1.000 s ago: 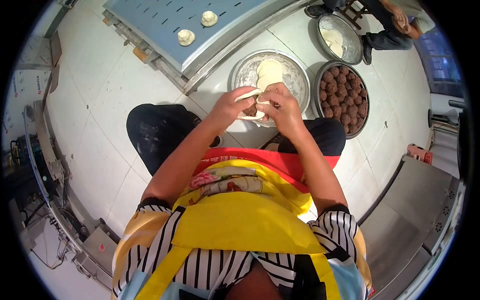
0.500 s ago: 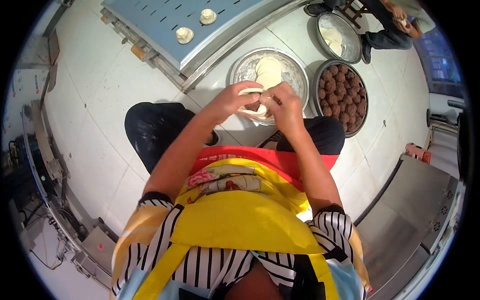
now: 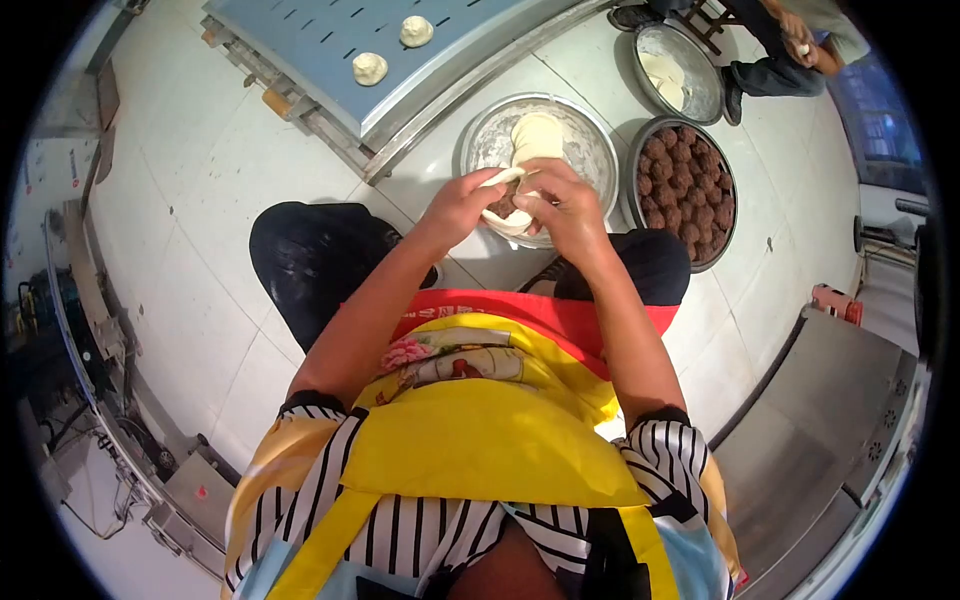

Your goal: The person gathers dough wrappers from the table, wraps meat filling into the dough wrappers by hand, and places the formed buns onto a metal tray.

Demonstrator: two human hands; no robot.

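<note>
Between my two hands is a bun (image 3: pixel 507 220), a pale dough wrapper partly folded round a dark brown ball of filling that still shows at the top. My left hand (image 3: pixel 462 208) cups the wrapper from the left, thumb along its rim. At the right edge, the fingers and thumb of my right hand (image 3: pixel 563 205) pinch the dough. Just beyond and partly under my hands stands a floured metal basin (image 3: pixel 590 140) with overlapping dough wrappers (image 3: pixel 537 136) in it. My palms and the bun's underside are hidden.
Right of the basin, a round pan (image 3: pixel 636 205) holds many brown filling balls (image 3: pixel 686 185). Behind it is another basin (image 3: pixel 707 95) with wrappers, beside a seated co-worker's hands (image 3: pixel 803 40). Two shaped buns (image 3: pixel 369 69) sit on a slotted blue-grey surface (image 3: pixel 300 40) at upper left.
My right fingers have shifted along the wrapper's rim, and the opening over the filling looks narrower. My left hand has moved slightly, keeping its hold.
</note>
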